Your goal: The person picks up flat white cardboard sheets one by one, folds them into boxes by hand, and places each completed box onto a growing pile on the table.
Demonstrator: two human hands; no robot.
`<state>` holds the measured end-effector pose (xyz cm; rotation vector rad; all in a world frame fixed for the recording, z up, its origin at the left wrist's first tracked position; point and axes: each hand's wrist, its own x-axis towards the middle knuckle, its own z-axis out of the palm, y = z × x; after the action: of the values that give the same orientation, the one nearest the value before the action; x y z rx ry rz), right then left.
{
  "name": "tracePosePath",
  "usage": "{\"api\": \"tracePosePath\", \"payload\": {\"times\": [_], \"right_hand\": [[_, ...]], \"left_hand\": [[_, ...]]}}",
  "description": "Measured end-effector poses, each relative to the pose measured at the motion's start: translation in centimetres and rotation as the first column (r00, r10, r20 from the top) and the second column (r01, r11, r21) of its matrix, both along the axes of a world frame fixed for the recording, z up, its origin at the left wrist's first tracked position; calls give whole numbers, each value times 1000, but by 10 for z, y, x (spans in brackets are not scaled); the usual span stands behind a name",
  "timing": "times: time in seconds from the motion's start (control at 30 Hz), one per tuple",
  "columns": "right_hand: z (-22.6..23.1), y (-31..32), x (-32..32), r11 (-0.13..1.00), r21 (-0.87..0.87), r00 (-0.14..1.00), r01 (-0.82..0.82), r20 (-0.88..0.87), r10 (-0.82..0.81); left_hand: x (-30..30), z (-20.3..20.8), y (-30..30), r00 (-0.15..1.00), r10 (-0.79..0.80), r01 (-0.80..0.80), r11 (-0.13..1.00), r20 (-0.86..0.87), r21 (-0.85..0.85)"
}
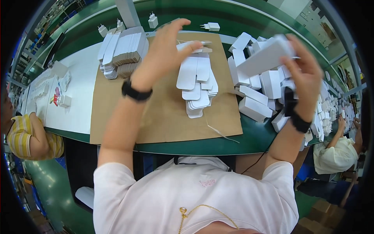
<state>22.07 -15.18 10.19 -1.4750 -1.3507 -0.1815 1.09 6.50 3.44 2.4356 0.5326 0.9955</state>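
Right grip (306, 70): closed around the near-right end of a white box (263, 60), thumb and fingers on either side; box blurred, tilted, its other end pointing left, away from the grip. Left grip (167, 50): released, nothing seen in it, fingers spread, thumb over the far end of a stack of flat white cartons (191, 80); contact with the stack, cannot tell. Stack lies just right of and nearer the person than the left grip, pieces fanned unevenly on a brown cardboard sheet (163, 121), which covers part of the green bench (187, 148).

Left of the left grip: second, thicker batch of flat cartons (130, 43), packed in rows at the sheet's far-left corner. Beyond the left grip: white plug adapter (153, 21), upright; another adapter (212, 27) on its side, farther right. Below and left of the right grip: heap of formed white boxes (255, 109), lying at mixed angles, the held box above it. Thin pale strip (223, 134) on the sheet's near edge, between the two grips sideways. Dark bands (137, 92) on both wrists. Co-worker in a yellow striped top (25, 136) well left of the left grip; another in a pale top (336, 156) beyond the heap, right of the right grip.
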Motion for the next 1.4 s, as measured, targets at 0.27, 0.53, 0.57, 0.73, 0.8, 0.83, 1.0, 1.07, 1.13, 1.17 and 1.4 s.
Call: {"api": "tracePosePath", "payload": {"times": [0.27,0.53,0.57,0.73,0.8,0.83,1.0,1.07,1.13,1.17,1.4], "right_hand": [[-6,-28,67,817,174,712,549,415,-567],[-35,20,19,973,-156,983,170,99,-155],[-35,25,16,980,-139,985,142,117,-126],[-36,40,0,980,-176,993,90,98,-73],[-39,42,-2,980,-159,986,117,135,-96],[-43,42,-2,978,-165,986,125,131,-104],[-69,66,-20,957,-206,937,-203,-326,128],[-69,77,-40,940,-306,942,-153,-333,45],[-79,84,-55,950,-148,916,-277,-340,214],[-74,81,-61,936,-228,929,-269,-316,190],[-74,80,-62,920,3,855,-392,-367,366]], "left_hand": [[51,-32,80,796,-72,-57,980,-602,-193],[45,-57,95,729,-54,-131,968,-683,-216],[47,-58,98,733,-89,-93,969,-674,-229],[42,-61,104,724,3,-169,970,-689,-174],[38,-49,99,772,77,-201,971,-631,-128],[37,-28,88,820,91,-232,955,-565,-184],[10,4,37,936,25,-118,962,-352,-246],[1,15,11,992,-33,-9,942,-120,-336],[-8,19,-11,989,-54,0,934,-140,-357],[-9,23,-22,991,-56,17,952,-118,-306],[-7,3,-45,999,-42,44,995,21,-90]]}}
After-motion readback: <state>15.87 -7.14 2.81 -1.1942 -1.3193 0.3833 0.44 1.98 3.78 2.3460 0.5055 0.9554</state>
